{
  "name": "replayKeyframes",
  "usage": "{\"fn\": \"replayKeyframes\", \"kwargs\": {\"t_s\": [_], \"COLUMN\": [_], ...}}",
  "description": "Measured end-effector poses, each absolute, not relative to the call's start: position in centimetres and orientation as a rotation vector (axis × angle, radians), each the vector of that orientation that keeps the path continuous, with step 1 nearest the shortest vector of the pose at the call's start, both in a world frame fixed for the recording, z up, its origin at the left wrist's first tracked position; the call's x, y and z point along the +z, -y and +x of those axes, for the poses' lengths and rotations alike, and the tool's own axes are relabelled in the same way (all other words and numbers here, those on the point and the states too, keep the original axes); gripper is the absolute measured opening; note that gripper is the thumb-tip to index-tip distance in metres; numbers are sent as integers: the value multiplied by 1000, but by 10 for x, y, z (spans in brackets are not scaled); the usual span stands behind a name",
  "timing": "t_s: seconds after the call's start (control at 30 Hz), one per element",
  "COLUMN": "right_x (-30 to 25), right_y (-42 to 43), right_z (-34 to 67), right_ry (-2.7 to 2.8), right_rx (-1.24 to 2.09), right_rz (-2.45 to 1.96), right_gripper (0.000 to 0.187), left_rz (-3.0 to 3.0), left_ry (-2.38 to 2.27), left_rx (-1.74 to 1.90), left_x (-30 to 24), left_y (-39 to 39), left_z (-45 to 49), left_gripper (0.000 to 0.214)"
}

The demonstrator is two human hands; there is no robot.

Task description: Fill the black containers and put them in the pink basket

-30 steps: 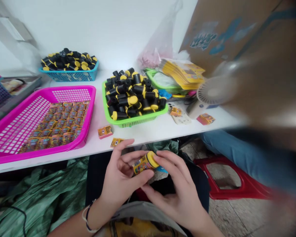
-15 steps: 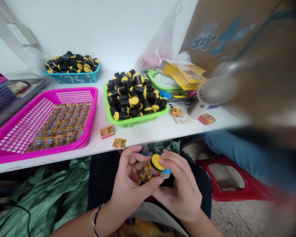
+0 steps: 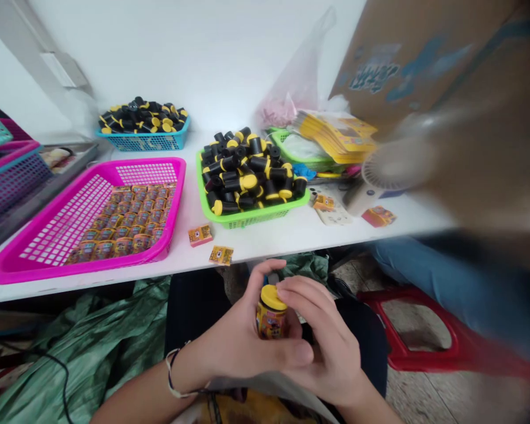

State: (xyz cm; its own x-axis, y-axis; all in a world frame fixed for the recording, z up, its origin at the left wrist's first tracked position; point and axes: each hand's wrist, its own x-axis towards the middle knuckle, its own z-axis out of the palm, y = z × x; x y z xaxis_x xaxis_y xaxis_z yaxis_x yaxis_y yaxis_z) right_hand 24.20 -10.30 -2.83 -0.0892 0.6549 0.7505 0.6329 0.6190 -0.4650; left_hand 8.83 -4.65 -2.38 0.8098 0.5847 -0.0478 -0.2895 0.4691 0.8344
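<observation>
Over my lap, my left hand (image 3: 251,344) is closed round a small canister (image 3: 271,321) with a yellow lid and a colourful printed label. The canister stands nearly upright, lid on top. My right hand (image 3: 324,338) curls about its other side, with fingertips on the lid's edge. Near the table's front edge lie two small stacks of printed labels, one stack (image 3: 200,235) behind the other (image 3: 221,255). A green basket (image 3: 256,219) behind them is heaped with black canisters with yellow lids. Labelled canisters lie in rows inside the pink basket (image 3: 178,200) on the left.
A blue basket (image 3: 145,141) of black canisters stands by the wall. Yellow printed sheets (image 3: 340,132) lie on another green basket. To the right are a small fan (image 3: 380,168), another label stack (image 3: 378,215), a red stool (image 3: 393,350) and a blurred person's leg (image 3: 428,277).
The canister has turned from tilted to nearly upright, its label now facing me. My left thumb has moved across its front to the right. The view has shifted slightly left.
</observation>
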Motion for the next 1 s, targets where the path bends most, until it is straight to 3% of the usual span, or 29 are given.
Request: {"fn": "replayKeyframes", "kwargs": {"t_s": [0.13, 0.23, 0.37, 0.5, 0.67, 1.0], "right_x": [-32, -32, -24, -17, -19, -18], "right_y": [102, 103, 106, 106, 98, 95], "right_z": [238, 237, 241, 244, 243, 250], "right_ry": [1771, 1779, 1775, 1607, 1535, 1383], "right_rx": [-5, 14, 311, 557, 611, 887], "right_rz": [-1064, -1055, -1130, -1212, -1263, -1126], "right_gripper": [70, 76, 77, 67, 41, 41], "left_rz": [924, 971, 1299, 1914, 2293, 2479], "left_ry": [-376, -459, -708, -843, -952, -1048], "left_rx": [551, 570, 742, 843, 947, 491], "left_x": [-24, -17, -15, -29, -45, -17], "left_y": [49, 52, 50, 43, 43, 36], "left_z": [93, 96, 91, 83, 77, 80], "left_gripper": [72, 72, 76, 79, 62, 65]}}
